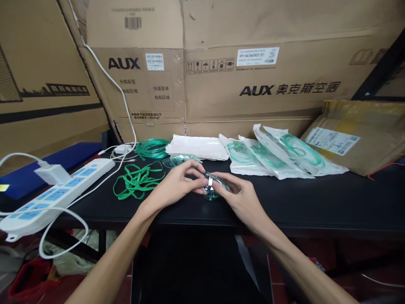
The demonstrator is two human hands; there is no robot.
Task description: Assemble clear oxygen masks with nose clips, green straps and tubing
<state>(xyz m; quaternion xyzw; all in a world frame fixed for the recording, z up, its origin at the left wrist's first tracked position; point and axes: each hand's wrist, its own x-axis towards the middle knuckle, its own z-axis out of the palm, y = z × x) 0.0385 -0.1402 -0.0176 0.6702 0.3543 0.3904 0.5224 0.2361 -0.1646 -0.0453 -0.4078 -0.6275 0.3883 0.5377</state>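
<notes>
A clear green plastic face mask [211, 195] with a shiny metal nose strip [210, 182] is held just above the black table's front part. My left hand [183, 181] pinches at the strip from the left with thumb and fingertips. From the right, my right hand [237, 192] grips the mask, its thumb by the strip and its fingers curled over the far side. My fingers hide much of the mask. Behind my left hand lies another clear green mask [177, 161]. A loose heap of green elastic straps [136, 181] lies to the left.
Coiled green tubing [152, 148] sits behind the straps, beside a white packet [196, 147]. Several clear-fronted pouches [268, 154] with green contents lie back right, near a cardboard parcel [348, 131]. A white power strip [60, 190] with cables occupies the left. Large cartons [215, 97] stand behind.
</notes>
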